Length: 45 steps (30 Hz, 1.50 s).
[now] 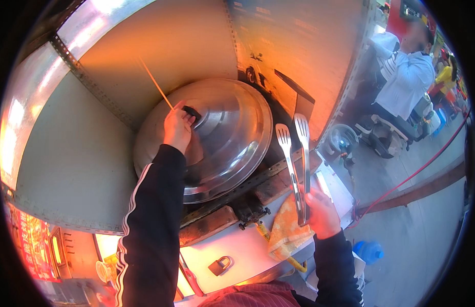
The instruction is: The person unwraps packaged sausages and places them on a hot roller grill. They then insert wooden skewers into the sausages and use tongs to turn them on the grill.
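Observation:
A large domed metal lid [237,126] covers a round vessel inside a sheet-metal enclosure. My left hand [179,124] grips the lid's black knob [192,112] and also has a thin wooden stick [157,82] between its fingers, pointing up and left. Closed around the handle end of metal tongs [304,161] with slotted ends, my right hand [322,213] stands to the right of the lid, over the white ledge. The tongs' two slotted heads are apart with nothing between them. An orange-and-white cloth [287,226] lies beside my right hand.
Bricks [210,226] and a gas valve [253,213] line the vessel's front. A padlock [219,265] lies on the white ledge [245,249]. A blue water bottle [368,252] and a red cable [418,170] are at the right. A person [406,73] sits farther off.

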Each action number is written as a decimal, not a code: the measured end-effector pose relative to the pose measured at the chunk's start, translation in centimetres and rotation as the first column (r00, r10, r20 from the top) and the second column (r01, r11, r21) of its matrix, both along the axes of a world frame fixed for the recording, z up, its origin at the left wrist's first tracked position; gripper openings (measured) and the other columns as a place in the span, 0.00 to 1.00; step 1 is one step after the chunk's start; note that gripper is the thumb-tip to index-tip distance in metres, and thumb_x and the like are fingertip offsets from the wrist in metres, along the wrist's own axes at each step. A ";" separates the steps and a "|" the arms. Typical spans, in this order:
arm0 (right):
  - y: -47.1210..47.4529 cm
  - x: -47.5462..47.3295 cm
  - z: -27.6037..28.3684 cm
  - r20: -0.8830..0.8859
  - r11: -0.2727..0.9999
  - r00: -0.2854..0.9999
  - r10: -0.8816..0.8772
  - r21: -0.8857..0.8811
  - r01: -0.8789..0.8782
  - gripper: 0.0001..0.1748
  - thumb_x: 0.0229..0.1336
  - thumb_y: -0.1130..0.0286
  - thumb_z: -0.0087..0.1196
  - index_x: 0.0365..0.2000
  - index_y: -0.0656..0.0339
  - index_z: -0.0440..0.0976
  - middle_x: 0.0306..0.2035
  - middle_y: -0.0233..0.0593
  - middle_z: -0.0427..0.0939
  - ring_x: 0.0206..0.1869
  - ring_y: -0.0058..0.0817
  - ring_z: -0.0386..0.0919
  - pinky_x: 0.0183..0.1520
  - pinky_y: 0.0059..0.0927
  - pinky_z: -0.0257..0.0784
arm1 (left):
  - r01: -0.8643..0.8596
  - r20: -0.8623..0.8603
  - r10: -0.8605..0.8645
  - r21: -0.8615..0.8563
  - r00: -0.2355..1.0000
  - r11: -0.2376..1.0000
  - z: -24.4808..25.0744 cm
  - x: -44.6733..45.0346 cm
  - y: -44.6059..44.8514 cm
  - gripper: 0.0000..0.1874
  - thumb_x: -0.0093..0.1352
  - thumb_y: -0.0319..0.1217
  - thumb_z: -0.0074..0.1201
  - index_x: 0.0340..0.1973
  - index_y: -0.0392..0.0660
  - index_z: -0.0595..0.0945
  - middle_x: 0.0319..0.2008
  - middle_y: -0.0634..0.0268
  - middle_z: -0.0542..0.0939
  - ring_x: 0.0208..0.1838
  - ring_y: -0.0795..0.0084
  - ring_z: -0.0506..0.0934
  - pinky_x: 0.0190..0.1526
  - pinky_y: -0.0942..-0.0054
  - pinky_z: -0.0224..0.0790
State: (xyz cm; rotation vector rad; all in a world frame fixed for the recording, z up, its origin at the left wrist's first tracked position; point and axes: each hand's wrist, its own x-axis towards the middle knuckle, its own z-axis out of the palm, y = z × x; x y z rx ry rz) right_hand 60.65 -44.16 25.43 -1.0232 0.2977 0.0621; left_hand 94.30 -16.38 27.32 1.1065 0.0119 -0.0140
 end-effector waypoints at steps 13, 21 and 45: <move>5.4 -5.9 -1.0 0.126 1.000 0.992 -0.006 -0.015 0.008 0.25 0.62 0.73 0.50 0.58 0.70 0.66 0.45 0.42 0.79 0.44 0.30 0.80 0.50 0.29 0.75 | 0.052 0.279 -0.083 0.118 0.957 0.992 2.4 -14.6 -1.3 0.18 0.72 0.28 0.44 0.57 0.39 0.73 0.52 0.61 0.75 0.51 0.68 0.76 0.49 0.68 0.73; 11.8 -10.7 -5.1 0.120 0.940 0.933 0.339 -0.076 -0.331 0.32 0.57 0.66 0.62 0.59 0.65 0.66 0.47 0.41 0.76 0.45 0.31 0.77 0.47 0.32 0.75 | 0.313 -0.023 -0.318 0.261 0.948 0.913 1.2 -40.9 11.7 0.19 0.79 0.34 0.39 0.63 0.43 0.70 0.35 0.70 0.72 0.32 0.83 0.69 0.33 0.81 0.64; 68.1 -28.5 0.0 0.241 0.464 0.462 0.853 0.052 -0.884 0.21 0.70 0.59 0.50 0.54 0.62 0.65 0.34 0.31 0.70 0.32 0.19 0.67 0.36 0.22 0.65 | -0.858 -0.331 0.845 0.158 0.420 0.489 -5.2 -90.3 53.0 0.12 0.76 0.29 0.49 0.51 0.41 0.82 0.23 0.80 0.67 0.22 0.90 0.60 0.23 0.87 0.51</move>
